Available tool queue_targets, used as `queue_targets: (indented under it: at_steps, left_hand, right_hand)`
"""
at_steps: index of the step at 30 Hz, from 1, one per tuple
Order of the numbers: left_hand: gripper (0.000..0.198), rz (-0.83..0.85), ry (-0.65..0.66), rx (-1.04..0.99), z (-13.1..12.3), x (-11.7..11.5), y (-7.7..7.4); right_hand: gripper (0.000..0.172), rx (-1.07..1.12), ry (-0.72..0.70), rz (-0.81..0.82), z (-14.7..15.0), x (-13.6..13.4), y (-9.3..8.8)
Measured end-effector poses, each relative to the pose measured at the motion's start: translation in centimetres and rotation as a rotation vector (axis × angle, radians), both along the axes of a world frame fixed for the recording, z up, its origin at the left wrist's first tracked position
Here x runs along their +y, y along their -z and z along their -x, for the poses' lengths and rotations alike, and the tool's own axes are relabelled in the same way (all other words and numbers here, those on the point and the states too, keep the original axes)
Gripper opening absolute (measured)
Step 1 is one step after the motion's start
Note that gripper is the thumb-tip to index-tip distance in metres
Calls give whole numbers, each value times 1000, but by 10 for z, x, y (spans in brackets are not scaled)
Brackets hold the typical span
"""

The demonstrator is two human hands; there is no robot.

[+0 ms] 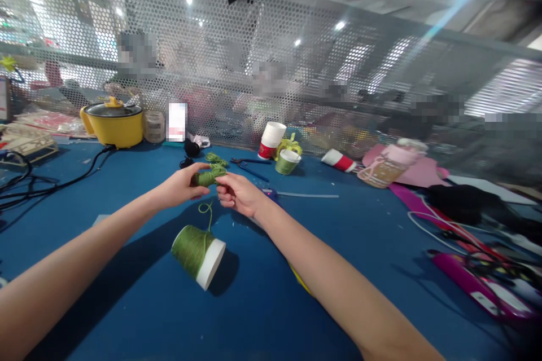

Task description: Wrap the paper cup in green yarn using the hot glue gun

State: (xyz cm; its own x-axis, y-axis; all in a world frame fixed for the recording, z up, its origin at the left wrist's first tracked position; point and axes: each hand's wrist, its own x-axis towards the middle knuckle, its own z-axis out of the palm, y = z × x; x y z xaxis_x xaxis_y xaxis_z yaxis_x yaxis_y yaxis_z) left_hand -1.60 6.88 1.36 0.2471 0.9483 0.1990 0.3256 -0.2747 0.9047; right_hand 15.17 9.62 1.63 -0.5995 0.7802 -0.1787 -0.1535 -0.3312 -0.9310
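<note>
Both hands meet over the blue table around a bundle of green yarn (205,179). My left hand (188,185) has its fingers curled round the bundle's left side. With thumb and fingers pinched, my right hand (237,190) grips the yarn at its right end. More loose green yarn (215,159) lies just behind. Nearer to me, a paper cup wrapped in green yarn (192,251) lies on its side, its white end bare; a strand rises from it toward my hands. A blue glue gun (270,194) with a clear stick is partly hidden behind my right hand.
Pliers (249,161), stacked paper cups (273,136) and a green-wrapped cup (288,162) stand at the back. A yellow electric pot (114,124) with a black cord is at left. Rightward are a tipped red-and-white cup (339,161), a pink tumbler (392,163) and a purple device (478,285).
</note>
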Motion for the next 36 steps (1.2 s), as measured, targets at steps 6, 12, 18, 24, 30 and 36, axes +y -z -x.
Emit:
queue_targets:
  at_steps: [6,12,18,24,30,36]
  left_hand:
    - [18,27,-9,-261,-1,-1,7]
    - [14,37,-39,-260,3,0,10]
    - [27,33,-1,-358,0,-5,7]
    - [15,-7,-104,-314,-2,-3,6]
    - [14,28,-182,-454,17,8,5]
    - [16,164,-133,-388,46,8,-2]
  right_hand:
    - [22,10,62,-3,-2,1,2]
    - [22,3,83,-16,-7,-2,-1]
    - [20,-5,86,-28,-4,-3,0]
    - [24,-32,67,-39,-2,-5,1]
    - [24,-133,63,-131,-8,-6,2]
    - [25,-105,252,-239,-17,4,1]
